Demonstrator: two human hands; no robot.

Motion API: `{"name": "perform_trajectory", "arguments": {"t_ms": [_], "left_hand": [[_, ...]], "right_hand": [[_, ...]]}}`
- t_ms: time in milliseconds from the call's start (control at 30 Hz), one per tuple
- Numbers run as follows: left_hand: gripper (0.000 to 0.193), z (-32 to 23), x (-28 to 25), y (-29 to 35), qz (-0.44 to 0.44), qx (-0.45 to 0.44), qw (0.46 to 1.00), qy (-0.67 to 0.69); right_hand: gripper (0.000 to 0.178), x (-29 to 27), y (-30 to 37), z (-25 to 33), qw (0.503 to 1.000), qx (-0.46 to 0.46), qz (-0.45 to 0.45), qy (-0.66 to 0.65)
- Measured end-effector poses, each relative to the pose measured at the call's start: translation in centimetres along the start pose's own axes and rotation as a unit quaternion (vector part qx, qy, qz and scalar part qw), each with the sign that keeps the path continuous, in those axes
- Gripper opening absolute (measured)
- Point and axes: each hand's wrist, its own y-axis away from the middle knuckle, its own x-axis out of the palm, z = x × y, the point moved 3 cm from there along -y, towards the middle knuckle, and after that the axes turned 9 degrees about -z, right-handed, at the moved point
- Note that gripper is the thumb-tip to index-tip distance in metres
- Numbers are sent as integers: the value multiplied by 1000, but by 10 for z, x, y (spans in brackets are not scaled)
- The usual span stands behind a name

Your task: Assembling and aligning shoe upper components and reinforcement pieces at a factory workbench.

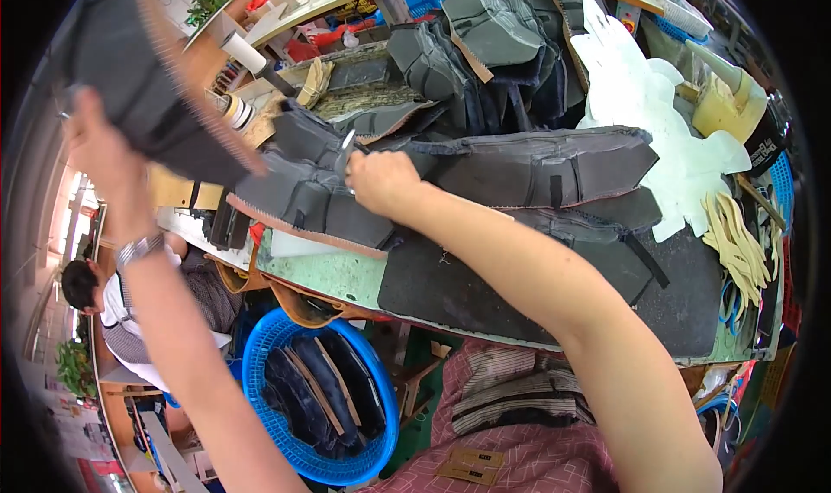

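Note:
My left hand, wearing a metal watch band, is closed on the edge of a black padded panel with a brown zigzag-cut edge, lifted at the upper left. My right hand is closed around a small tool with a shiny metal tip; its full shape is hidden in the fist. Beneath that fist lies a dark grey panel with a similar jagged brown edge. Just to the right stretches a long dark panel with a short black strap, partly over another strapped panel.
Dark panels are heaped at the back. White irregular sheets and pale gloves lie at the right. A blue basket of dark pieces stands below the table's front edge. Another person sits at the left.

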Motion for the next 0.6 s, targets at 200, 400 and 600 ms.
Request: {"name": "perform_trajectory", "arguments": {"t_ms": [200, 400, 600], "left_hand": [[36, -129, -15, 93, 506, -206, 828, -129], [30, -112, 28, 376, 892, -150, 411, 112], [23, -136, 65, 504, 679, -250, 650, 233]], "right_hand": [[41, -44, -17, -32, 961, 85, 66, -254], [36, -183, 74, -15, 967, -31, 41, -250], [14, -275, 259, -76, 980, 68, 71, -174]]}}
